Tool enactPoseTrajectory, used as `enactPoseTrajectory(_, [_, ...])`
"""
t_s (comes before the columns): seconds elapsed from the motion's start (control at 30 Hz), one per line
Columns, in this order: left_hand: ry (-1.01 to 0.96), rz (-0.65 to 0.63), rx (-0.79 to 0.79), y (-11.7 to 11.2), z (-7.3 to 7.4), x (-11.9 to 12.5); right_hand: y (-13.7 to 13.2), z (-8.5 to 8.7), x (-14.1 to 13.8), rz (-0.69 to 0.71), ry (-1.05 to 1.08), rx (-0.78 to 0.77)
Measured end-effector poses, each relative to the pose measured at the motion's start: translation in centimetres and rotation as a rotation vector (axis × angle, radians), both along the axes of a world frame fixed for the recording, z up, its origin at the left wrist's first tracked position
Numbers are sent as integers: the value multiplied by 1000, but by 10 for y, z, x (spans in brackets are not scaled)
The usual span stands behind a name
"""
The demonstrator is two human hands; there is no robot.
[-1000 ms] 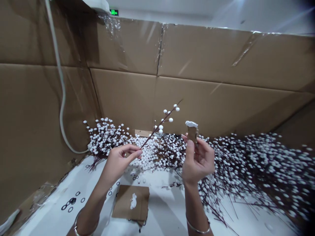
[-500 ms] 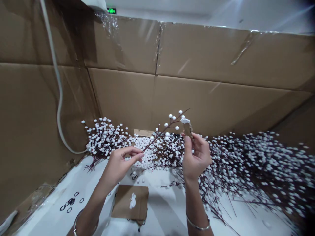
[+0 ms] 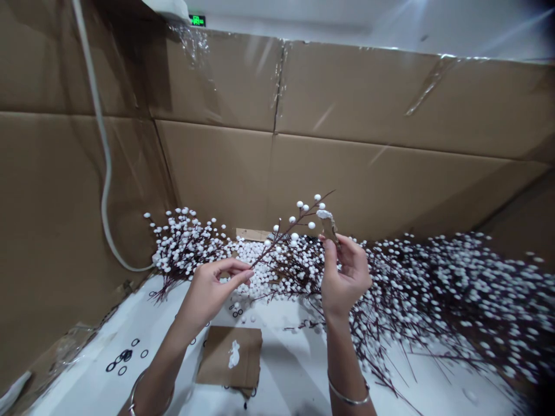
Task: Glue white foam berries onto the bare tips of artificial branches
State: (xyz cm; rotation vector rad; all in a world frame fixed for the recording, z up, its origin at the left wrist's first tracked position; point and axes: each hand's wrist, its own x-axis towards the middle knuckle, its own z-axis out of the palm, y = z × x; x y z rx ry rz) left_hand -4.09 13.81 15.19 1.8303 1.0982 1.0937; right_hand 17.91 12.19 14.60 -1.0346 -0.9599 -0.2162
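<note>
Pinched in my left hand (image 3: 219, 286) is the lower end of a brown berry branch (image 3: 284, 234) with several white balls on its twigs. It slants up to the right, its bare tip highest. My right hand (image 3: 347, 271) grips a small cardboard strip (image 3: 330, 230) whose top end is coated in a white paste. The coated end is close beside the upper twigs; whether they touch I cannot tell. Below my hands, a square cardboard piece (image 3: 210, 361) lies on the table with a smear of white paste (image 3: 234, 354) on it.
Finished-looking berry branches (image 3: 433, 294) pile up along the right, with another bunch (image 3: 182, 242) at the left. Loose white balls (image 3: 255, 260) lie between them. Black rings (image 3: 125, 355) are scattered on the white table (image 3: 295, 370). Cardboard walls (image 3: 347, 104) enclose it; a white cable (image 3: 104, 167) hangs left.
My right hand has shifted very slightly left with the cardboard strip, bringing it a little closer to the branch. My left hand holds nearly still.
</note>
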Motion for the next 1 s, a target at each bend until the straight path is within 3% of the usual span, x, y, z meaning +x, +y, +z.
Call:
enactPoseTrajectory(0.63, [0, 4, -10, 1, 0, -1, 0, 3, 1, 34, 71, 23])
enactPoseTrajectory(0.83, [35, 12, -2, 3, 6, -9, -1, 11, 22, 3, 220, 118])
enactPoseTrajectory(1.0, [86, -2, 4, 3, 7, -14, 2, 9, 39, 77, 316, 125])
